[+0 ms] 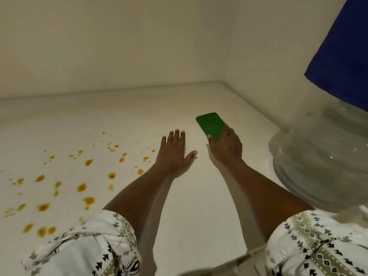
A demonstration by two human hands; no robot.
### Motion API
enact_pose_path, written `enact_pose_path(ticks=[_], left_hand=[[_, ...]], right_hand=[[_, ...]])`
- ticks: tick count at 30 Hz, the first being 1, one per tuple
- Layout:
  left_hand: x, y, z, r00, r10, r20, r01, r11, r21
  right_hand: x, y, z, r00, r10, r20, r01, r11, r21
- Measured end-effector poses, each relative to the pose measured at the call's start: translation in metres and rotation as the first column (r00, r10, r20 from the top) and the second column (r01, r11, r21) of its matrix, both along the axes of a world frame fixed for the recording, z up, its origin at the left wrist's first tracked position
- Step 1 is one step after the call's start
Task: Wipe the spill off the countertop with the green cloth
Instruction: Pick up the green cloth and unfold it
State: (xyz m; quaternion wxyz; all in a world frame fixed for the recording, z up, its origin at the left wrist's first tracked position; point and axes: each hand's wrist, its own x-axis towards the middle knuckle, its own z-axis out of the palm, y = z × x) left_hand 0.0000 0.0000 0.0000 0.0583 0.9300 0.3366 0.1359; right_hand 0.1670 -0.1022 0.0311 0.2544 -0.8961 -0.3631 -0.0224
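Amber-brown spill droplets [83, 186] dot the pale cream countertop [199, 196] at left as we rest our left hand [175, 154] flat, fingers spread; our right hand [227, 148] grips the flat green cloth [211, 124] (near the clear plastic water jug [318, 156]) by plain walls.

My left hand [172, 156] lies flat, palm down, fingers together and thumb spread. My right hand [226, 149] reaches farther forward, its fingers curled downward.

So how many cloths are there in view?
2. A green cloth lies on the counter under the right hand; a blue cloth drapes the clear jug at right. None seems hidden.
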Motion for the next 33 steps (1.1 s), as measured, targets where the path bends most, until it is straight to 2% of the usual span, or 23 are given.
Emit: enact_pose_path(ticks=[3,6,10,15,18,21,25,27,30,33], left_hand=[[0.015,-0.003,-0.005,0.998,-0.036,-0.060,0.033,0.999,-0.038],[0.022,-0.001,-0.011,0.984,-0.071,-0.164,0.062,0.996,-0.056],[0.024,0.003,-0.008,0.972,-0.097,-0.213,0.087,0.995,-0.057],[0.022,0.003,0.004,0.973,-0.116,-0.198,0.096,0.990,-0.108],[0.020,0.005,0.018,0.981,-0.116,-0.154,0.094,0.985,-0.144],[0.020,0.017,0.044,0.988,-0.108,-0.114,0.089,0.984,-0.154],[0.009,0.036,0.088,0.992,-0.119,0.030,0.123,0.977,-0.174],[-0.003,0.041,0.110,0.985,-0.132,0.115,0.154,0.966,-0.206],[-0.026,0.044,0.141,0.968,-0.161,0.195,0.211,0.939,-0.271],[-0.049,0.039,0.161,0.954,-0.195,0.227,0.280,0.846,-0.454]], right_hand=[[0.024,0.003,0.000,0.989,-0.146,-0.041,0.145,0.989,-0.022],[0.039,0.010,0.000,0.979,-0.194,-0.060,0.190,0.979,-0.077],[0.055,0.023,0.001,0.965,-0.261,-0.023,0.257,0.960,-0.116],[0.065,0.038,0.008,0.944,-0.275,-0.183,0.273,0.961,-0.036],[0.061,0.044,0.018,0.950,-0.156,-0.271,0.196,0.972,0.127],[0.049,0.046,0.039,0.955,0.080,-0.287,0.013,0.950,0.311],[0.025,0.042,0.080,0.903,0.333,-0.272,-0.225,0.905,0.360],[0.013,0.035,0.102,0.854,0.436,-0.285,-0.318,0.870,0.378],[-0.005,0.021,0.136,0.731,0.583,-0.354,-0.440,0.800,0.408],[-0.021,0.007,0.159,0.607,0.673,-0.422,-0.542,0.740,0.399]])
